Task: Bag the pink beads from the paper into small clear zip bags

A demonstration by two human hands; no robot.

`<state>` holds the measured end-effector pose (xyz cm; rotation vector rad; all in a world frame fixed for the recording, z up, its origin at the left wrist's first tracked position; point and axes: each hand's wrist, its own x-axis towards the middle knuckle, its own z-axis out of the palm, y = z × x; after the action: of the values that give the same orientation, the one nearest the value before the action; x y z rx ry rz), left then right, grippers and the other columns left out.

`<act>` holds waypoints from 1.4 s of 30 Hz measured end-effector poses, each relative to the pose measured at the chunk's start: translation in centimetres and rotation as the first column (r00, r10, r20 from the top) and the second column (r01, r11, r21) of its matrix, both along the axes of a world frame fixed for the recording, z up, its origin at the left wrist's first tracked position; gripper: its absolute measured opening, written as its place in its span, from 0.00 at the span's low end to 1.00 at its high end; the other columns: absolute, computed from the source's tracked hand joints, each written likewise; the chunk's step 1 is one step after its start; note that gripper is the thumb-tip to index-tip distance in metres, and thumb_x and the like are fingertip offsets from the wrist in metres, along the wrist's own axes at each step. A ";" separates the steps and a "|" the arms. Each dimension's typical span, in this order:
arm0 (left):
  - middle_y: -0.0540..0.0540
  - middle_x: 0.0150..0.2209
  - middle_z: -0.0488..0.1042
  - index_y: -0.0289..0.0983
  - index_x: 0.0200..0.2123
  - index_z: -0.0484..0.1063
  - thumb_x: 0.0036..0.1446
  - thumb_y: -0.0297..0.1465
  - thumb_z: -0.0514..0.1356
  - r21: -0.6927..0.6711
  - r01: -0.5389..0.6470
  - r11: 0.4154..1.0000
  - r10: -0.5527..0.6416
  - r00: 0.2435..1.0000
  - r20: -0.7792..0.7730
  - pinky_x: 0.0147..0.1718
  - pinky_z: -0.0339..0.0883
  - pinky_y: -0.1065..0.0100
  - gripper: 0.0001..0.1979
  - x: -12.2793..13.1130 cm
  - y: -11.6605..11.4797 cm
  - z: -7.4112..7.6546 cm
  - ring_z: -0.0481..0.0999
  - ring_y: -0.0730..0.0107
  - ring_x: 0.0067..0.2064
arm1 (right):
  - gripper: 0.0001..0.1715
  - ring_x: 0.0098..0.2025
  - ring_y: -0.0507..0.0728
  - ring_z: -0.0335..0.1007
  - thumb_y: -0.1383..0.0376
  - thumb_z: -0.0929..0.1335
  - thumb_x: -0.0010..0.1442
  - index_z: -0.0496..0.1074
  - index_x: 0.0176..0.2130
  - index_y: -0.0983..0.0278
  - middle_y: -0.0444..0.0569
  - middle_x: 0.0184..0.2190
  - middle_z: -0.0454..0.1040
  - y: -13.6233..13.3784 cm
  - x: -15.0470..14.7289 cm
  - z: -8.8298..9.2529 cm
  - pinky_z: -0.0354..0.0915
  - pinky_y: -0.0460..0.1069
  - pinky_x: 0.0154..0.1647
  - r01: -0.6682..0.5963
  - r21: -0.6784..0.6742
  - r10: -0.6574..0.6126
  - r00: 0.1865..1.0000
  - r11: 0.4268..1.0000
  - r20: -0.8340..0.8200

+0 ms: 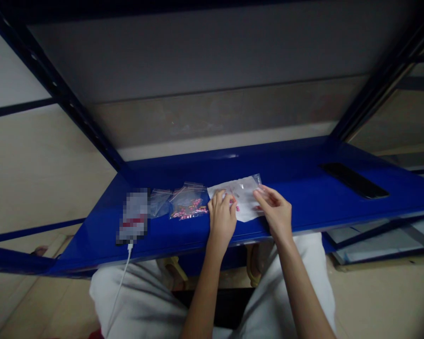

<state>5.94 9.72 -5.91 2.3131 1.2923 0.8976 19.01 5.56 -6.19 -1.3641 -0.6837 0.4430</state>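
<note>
A sheet of white paper (246,209) lies on the blue shelf, with small pink pieces (238,208) on it. My left hand (222,212) rests over the paper's left part, its fingers bent together by the pink pieces; what they pinch is too small to make out. At the paper's right side, my right hand (279,212) grips a small clear plastic bag (257,179) between thumb and fingers, with a little pink showing by the thumb. Left of my left hand is a zip bag (189,202) holding several pink and yellowish pieces.
Other clear zip bags (159,202) lie further left. Beside them is a blurred-out phone-like object (134,214) with a white cable (129,254) hanging off the front edge. A black phone (355,180) lies at the right of the blue shelf (297,165). Blue uprights frame both sides.
</note>
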 end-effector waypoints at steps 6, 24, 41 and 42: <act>0.46 0.46 0.67 0.41 0.36 0.65 0.56 0.30 0.54 -0.009 0.016 1.000 -0.015 0.995 0.099 0.48 0.55 0.59 0.04 0.0 -0.1 0.2 0.64 0.63 0.51 | 0.22 0.33 0.58 0.73 0.56 0.70 0.47 0.74 0.40 0.65 0.54 0.39 0.76 -0.1 0.0 -0.1 0.70 0.48 0.23 -0.070 -0.072 0.079 0.989 0.995 0.127; 0.40 0.56 0.60 0.40 0.52 0.61 0.50 0.31 0.60 0.260 0.043 0.965 -0.156 0.890 0.429 0.54 0.54 0.55 0.25 -3.5 -0.1 1.9 0.58 0.59 0.58 | 0.18 0.16 0.48 0.56 0.58 0.67 0.51 0.73 0.42 0.62 0.42 0.19 0.69 -0.7 -1.1 1.7 0.53 0.43 0.15 -0.158 0.044 0.156 0.987 0.987 0.038; 0.47 0.32 0.71 0.37 0.29 0.66 0.54 0.30 0.55 -0.016 0.270 0.963 -0.215 0.800 0.560 0.36 0.63 0.69 0.04 -3.9 -1.0 2.1 0.71 0.69 0.35 | 0.12 0.30 0.55 0.67 0.57 0.68 0.52 0.75 0.31 0.62 0.48 0.28 0.73 -1.2 -3.6 1.2 0.61 0.45 0.23 -0.269 0.019 0.262 0.950 0.963 0.169; 0.48 0.32 0.71 0.37 0.32 0.67 0.53 0.31 0.56 -0.027 0.234 0.972 -0.174 0.789 0.590 0.33 0.63 0.70 0.04 -3.8 -0.9 1.9 0.71 0.71 0.33 | 0.11 0.30 0.55 0.68 0.57 0.68 0.51 0.75 0.30 0.62 0.47 0.27 0.73 -1.1 -3.6 1.2 0.62 0.45 0.23 -0.265 0.011 0.261 0.954 0.964 0.149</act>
<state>2.19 8.83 -4.05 1.8249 0.7802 1.2988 15.37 4.42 -4.97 -1.2894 -0.9967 0.5451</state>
